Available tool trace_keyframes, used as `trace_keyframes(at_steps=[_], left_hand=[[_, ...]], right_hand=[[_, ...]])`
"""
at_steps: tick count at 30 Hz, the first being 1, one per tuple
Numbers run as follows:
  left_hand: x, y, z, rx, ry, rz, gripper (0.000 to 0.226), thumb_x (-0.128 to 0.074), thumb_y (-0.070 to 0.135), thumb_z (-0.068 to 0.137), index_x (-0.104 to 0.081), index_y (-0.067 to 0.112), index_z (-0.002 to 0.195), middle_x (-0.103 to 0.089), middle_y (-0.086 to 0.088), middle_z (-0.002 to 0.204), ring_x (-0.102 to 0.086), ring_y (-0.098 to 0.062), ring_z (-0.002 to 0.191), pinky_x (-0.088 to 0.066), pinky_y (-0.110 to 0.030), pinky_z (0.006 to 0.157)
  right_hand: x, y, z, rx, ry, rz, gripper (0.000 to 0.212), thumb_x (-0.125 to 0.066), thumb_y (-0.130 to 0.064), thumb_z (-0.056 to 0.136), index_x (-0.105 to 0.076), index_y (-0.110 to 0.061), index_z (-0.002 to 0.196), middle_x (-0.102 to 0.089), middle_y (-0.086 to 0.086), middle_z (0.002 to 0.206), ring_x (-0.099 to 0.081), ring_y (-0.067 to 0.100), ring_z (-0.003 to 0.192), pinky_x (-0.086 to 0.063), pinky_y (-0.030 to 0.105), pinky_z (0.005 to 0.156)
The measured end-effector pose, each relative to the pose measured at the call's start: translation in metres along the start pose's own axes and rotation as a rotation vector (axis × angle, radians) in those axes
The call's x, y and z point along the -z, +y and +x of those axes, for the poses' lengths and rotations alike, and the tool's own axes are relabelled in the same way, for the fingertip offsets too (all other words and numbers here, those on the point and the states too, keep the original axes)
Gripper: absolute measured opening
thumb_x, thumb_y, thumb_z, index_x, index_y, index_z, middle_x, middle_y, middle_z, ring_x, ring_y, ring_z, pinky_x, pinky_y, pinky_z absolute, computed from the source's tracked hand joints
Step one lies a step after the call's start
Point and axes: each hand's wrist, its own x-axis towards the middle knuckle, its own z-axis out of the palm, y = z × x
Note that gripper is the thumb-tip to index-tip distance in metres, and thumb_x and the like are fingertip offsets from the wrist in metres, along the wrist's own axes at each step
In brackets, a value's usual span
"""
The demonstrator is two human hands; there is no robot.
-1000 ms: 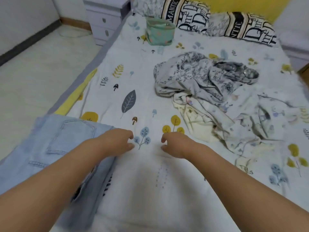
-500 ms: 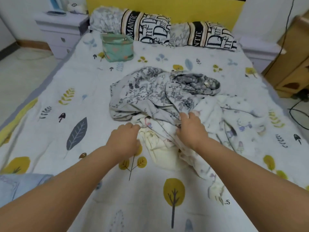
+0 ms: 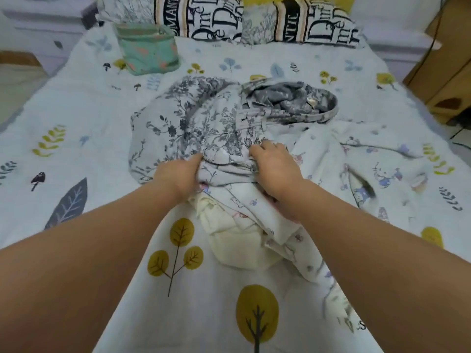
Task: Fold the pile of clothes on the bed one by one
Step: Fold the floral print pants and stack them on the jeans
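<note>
A rumpled pile of clothes lies in the middle of the bed [image 3: 76, 118]. On top is a grey floral garment [image 3: 193, 118], its waistband bunched at the near edge. My left hand [image 3: 178, 174] grips that bunched edge from the left. My right hand [image 3: 272, 166] grips the same edge from the right, fingers curled into the fabric. Under it lie a cream garment [image 3: 237, 240] and a white garment with small cartoon prints [image 3: 369, 169], spread to the right.
A teal fabric basket [image 3: 146, 50] stands at the back left of the bed. Lettered pillows [image 3: 254, 19] line the headboard. A white nightstand [image 3: 40, 24] is at the left, wooden furniture [image 3: 448, 72] at the right.
My view has swung from the folded jeans at the bed's left edge to the pile. Both hands have reached forward and taken hold of the grey floral garment's near edge.
</note>
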Motion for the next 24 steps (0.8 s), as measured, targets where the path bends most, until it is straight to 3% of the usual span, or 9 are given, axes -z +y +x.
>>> trace_keyframes(at_steps=[4,8,10,12,14,16,18,20,24], left_hand=[[-0.024,0.008,-0.024,0.004,-0.013,-0.182,0.056,-0.051,0.018,0.089,-0.028,0.024,0.139,-0.062,-0.01,0.113,-0.059,-0.03,0.099,-0.044,-0.035,0.076],[0.002,0.025,-0.043,0.135,0.095,-0.563,0.015,-0.043,0.014,0.093,-0.055,0.008,0.094,-0.059,-0.009,0.087,-0.057,-0.03,0.088,-0.036,-0.031,0.061],[0.032,0.038,-0.05,0.222,0.132,-0.758,0.023,-0.039,0.013,0.095,-0.058,0.001,0.09,-0.059,-0.015,0.084,-0.057,-0.03,0.085,-0.041,-0.033,0.062],[0.067,0.051,-0.06,0.326,0.095,-1.159,0.032,-0.034,0.023,0.099,-0.059,0.004,0.106,-0.064,-0.016,0.101,-0.061,-0.031,0.092,-0.051,-0.039,0.076],[0.107,0.059,-0.073,0.365,-0.089,-1.74,0.054,-0.03,0.057,0.095,-0.064,0.017,0.106,-0.07,-0.008,0.1,-0.066,-0.027,0.09,-0.055,-0.039,0.072],[0.144,0.057,-0.084,0.306,-0.284,-2.017,0.067,-0.031,0.071,0.085,-0.068,0.019,0.104,-0.072,-0.009,0.1,-0.067,-0.028,0.092,-0.054,-0.04,0.072],[0.175,0.055,-0.097,0.238,-0.45,-1.969,0.055,-0.05,0.054,0.084,-0.067,0.008,0.108,-0.07,-0.017,0.106,-0.066,-0.03,0.098,-0.053,-0.042,0.08],[0.196,0.059,-0.111,0.178,-0.538,-1.753,0.029,-0.06,0.021,0.086,-0.065,-0.001,0.103,-0.071,-0.019,0.096,-0.07,-0.028,0.083,-0.058,-0.035,0.07],[0.221,0.07,-0.142,0.124,-0.354,-1.395,0.029,-0.055,-0.012,0.081,-0.059,0.0,0.107,-0.068,-0.019,0.096,-0.067,-0.027,0.078,-0.057,-0.03,0.062]], right_hand=[[0.001,0.003,-0.027,-0.009,0.042,0.096,0.038,-0.038,0.008,0.083,-0.052,-0.012,0.112,-0.053,0.009,0.114,-0.042,0.028,0.104,-0.031,0.032,0.076],[0.021,-0.004,-0.054,-0.003,0.186,0.171,0.034,-0.047,0.007,0.082,-0.053,-0.016,0.106,-0.054,0.002,0.109,-0.042,0.022,0.097,-0.029,0.029,0.072],[0.041,-0.011,-0.064,0.011,0.274,0.204,0.037,-0.057,0.009,0.076,-0.056,-0.015,0.104,-0.055,0.0,0.104,-0.044,0.022,0.096,-0.032,0.029,0.072],[0.062,-0.019,-0.077,0.065,0.346,0.222,0.045,-0.068,0.013,0.059,-0.055,-0.014,0.093,-0.057,0.001,0.09,-0.045,0.02,0.085,-0.033,0.026,0.063],[0.084,-0.029,-0.093,0.144,0.42,0.249,0.054,-0.069,0.016,0.048,-0.047,-0.015,0.088,-0.055,0.002,0.08,-0.037,0.017,0.077,-0.026,0.022,0.06],[0.108,-0.038,-0.108,0.228,0.479,0.27,0.049,-0.059,0.015,0.052,-0.041,-0.016,0.086,-0.053,0.004,0.077,-0.034,0.016,0.075,-0.023,0.022,0.06],[0.132,-0.046,-0.121,0.294,0.529,0.271,0.036,-0.046,0.009,0.059,-0.039,-0.016,0.084,-0.051,0.005,0.075,-0.033,0.017,0.073,-0.023,0.021,0.062],[0.153,-0.049,-0.132,0.349,0.544,0.25,0.03,-0.041,0.006,0.062,-0.038,-0.016,0.082,-0.05,0.004,0.073,-0.033,0.017,0.072,-0.026,0.021,0.062],[0.183,-0.056,-0.155,0.363,0.493,0.254,0.045,-0.055,0.013,0.054,-0.04,-0.017,0.084,-0.048,0.002,0.078,-0.036,0.017,0.076,-0.033,0.025,0.061]])
